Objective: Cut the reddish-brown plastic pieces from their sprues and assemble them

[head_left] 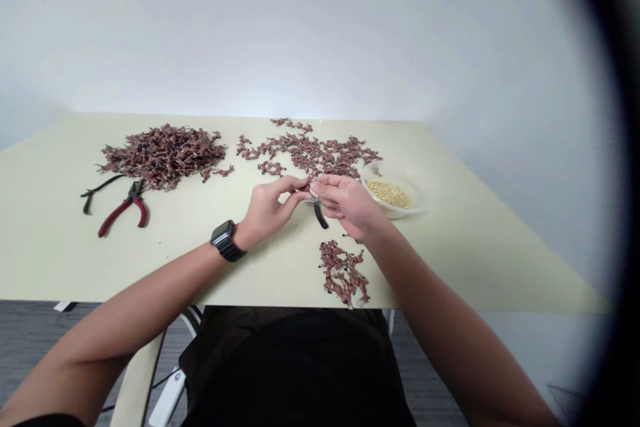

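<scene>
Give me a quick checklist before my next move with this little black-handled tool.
Grip on the black-handled tool: cannot tell, the left hand and right hand cover most of it.
Tool apart from the front batch of brown pieces: ok, a gap shows.
Pale grains inside the clear bowl: ok, no spill visible.
Red-handled pliers: ok, lying well left of the hands.
Brown pieces all in one heap: not ok, a scattered spread lies apart from the main heap.

You have one left hand (270,207) and one right hand (347,203), one smartwatch (226,240), one pair of red-handled pliers (125,210), one black-handled tool (320,215), one clear plastic bowl (400,170), one desk (60,260), and three heaps of copper-brown pieces (163,157), each too numerous to count.
</scene>
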The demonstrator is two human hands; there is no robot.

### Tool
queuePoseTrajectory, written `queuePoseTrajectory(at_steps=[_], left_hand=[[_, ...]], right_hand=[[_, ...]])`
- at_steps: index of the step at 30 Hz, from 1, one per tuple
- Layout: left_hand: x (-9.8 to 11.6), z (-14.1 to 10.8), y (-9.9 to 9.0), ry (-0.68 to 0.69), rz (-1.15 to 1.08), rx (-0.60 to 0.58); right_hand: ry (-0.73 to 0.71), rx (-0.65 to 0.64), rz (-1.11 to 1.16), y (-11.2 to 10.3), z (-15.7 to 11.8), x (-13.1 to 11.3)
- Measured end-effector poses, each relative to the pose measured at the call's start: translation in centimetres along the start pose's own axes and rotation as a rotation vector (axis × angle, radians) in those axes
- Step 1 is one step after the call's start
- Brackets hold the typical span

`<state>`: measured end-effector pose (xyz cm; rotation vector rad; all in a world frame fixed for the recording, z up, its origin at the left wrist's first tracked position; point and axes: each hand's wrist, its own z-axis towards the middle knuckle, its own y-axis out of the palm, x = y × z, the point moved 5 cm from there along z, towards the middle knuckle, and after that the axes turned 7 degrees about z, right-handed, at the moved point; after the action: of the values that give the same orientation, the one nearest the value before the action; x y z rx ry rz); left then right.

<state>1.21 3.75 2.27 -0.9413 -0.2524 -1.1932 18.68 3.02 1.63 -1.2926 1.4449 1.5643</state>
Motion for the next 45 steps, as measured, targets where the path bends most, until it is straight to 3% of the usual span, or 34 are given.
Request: queuePoseTrajectory(at_steps=[5, 8, 13, 20, 23, 26, 32, 38, 45], left_hand=[[-0.1, 0.1, 0.9, -0.241, -0.38, -0.078], [-0.3, 0.0, 1.3, -0.298, -0.451, -0.085], [-0.2, 0.0, 1.1, -0.255, -0.371, -0.059], [0.3, -0.1, 0.2, -0.06, -0.003, 0.002], [0.4, 0.0, 0.0, -0.066, -0.021, 0.005], [0.3, 0.2, 0.3, -0.139, -0.209, -0.055], [-0.5, 0.5, 1.1, -0.311, -0.542, -0.16], [-0.1, 0.6, 1.2, -0.365, -0.6, -0.259], [-0.2, 0.3, 1.6, -0.33, -0.576, -0.158]], right_hand=[[-0.248, 0.117, -0.323, -0.6, -0.3, -0.8], [-0.3, 0.136, -0.445, -0.5, -0.6, -1.3], [-0.221, 0.14, -0.348, -0.7, -0.3, -0.8], [-0.031, 0.031, -0.071, -0.3, -0.1, -0.2], [0.021, -0.044, -0.018, -0.2, -0.2, -0.3], [0.031, -0.078, -0.009, -0.5, 0.0, -0.1], [-0.152, 0.064, -0.261, -1.3, 0.0, -0.6], [-0.475, 0.086, -0.649, 0.0, -1.6, -2.9], [-0.486, 0.131, -0.674, 0.2, -1.8, -2.6]])
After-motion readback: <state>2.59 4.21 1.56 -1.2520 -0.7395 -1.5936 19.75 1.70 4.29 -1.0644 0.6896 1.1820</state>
